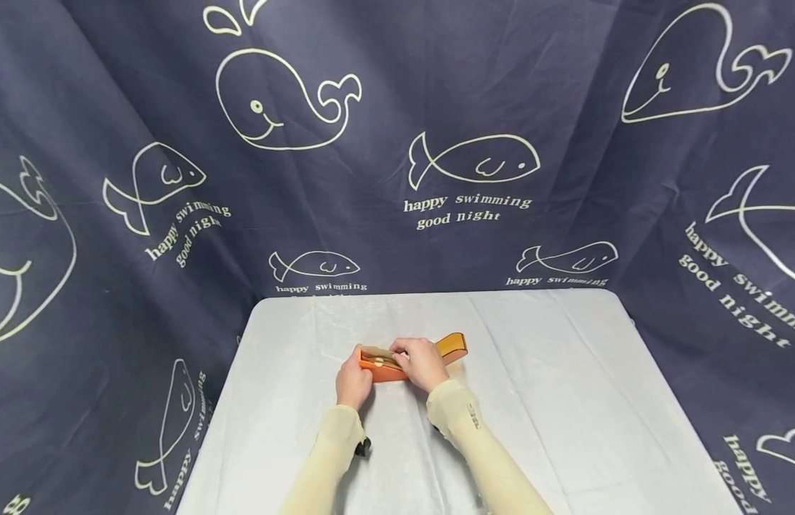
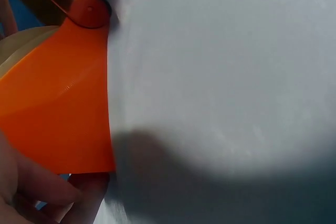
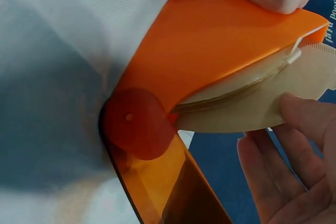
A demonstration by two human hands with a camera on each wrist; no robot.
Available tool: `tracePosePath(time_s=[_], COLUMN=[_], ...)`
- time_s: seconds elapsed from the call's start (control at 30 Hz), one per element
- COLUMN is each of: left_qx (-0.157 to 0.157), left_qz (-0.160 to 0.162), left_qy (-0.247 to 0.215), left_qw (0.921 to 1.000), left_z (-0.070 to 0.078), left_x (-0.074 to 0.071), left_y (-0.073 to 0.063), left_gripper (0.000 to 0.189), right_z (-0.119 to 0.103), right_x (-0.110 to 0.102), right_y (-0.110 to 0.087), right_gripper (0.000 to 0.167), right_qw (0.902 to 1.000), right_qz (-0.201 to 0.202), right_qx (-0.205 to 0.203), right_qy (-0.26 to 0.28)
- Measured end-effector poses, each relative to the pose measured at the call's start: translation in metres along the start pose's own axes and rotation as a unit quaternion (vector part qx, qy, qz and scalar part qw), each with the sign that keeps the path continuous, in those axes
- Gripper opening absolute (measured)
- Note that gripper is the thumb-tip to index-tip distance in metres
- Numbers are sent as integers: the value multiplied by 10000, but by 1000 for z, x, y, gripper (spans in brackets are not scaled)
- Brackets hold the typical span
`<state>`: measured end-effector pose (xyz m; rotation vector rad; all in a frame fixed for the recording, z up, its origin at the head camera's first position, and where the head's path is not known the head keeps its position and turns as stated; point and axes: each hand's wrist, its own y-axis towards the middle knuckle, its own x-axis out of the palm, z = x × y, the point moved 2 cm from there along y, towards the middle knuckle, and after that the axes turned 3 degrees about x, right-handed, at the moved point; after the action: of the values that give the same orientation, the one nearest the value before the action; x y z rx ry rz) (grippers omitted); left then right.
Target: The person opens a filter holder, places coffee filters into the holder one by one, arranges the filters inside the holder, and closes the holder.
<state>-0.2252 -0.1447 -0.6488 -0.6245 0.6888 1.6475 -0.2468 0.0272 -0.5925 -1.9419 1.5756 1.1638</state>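
Note:
An orange case [image 1: 387, 375] stands on the table with its see-through amber lid [image 1: 453, 346] swung back to the right on a round hinge. Tan paper coffee filters [image 3: 241, 111] with a crimped edge stick up out of the opening. My left hand [image 1: 353, 380] grips the case at its left end; in the left wrist view its fingers [image 2: 44, 184] lie at the orange wall's end. My right hand [image 1: 425, 365] is over the opening. The right wrist view shows its thumb on the front of a filter and its fingers behind, pinching the paper.
A white cloth covers the table [image 1: 565, 415], with rounded far corners. Dark blue curtains [image 1: 384, 229] printed with fish and whales hang behind it and on both sides.

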Motion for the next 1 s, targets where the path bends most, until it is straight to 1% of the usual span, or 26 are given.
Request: tracePosePath(time_s=[0.13,0.23,0.33,0.43,0.6,0.8,1.0], left_qx=[-76,-148,-211,-240,-260,-279,-358], left_qz=[35,42,16,4,35,78,40], left_qy=[39,67,118,134,95,102,149], left_qw=[10000,9999,9997,9996,9996,9995,9992], left_z=[0,-2,-4,-4,-2,0,0], left_x=[2,3,5,5,5,5,4], left_y=[-1,-3,-3,-4,-4,-3,-2], left_gripper=[50,56,60,61,60,61,63], right_z=[4,7,9,9,9,7,3], right_x=[7,12,16,18,20,19,13], right_y=[-2,-3,-4,-5,-4,-3,-4], right_gripper=[6,6,4,5,5,5,6], right_qw=[9999,9997,9992,9983,9965,9946,9952], right_qz=[-63,-155,-172,-116,-106,-222,-143], right_qx=[-22,-28,-145,-311,-458,-539,-504], right_qy=[-96,-190,-321,-471,-690,-856,-826])
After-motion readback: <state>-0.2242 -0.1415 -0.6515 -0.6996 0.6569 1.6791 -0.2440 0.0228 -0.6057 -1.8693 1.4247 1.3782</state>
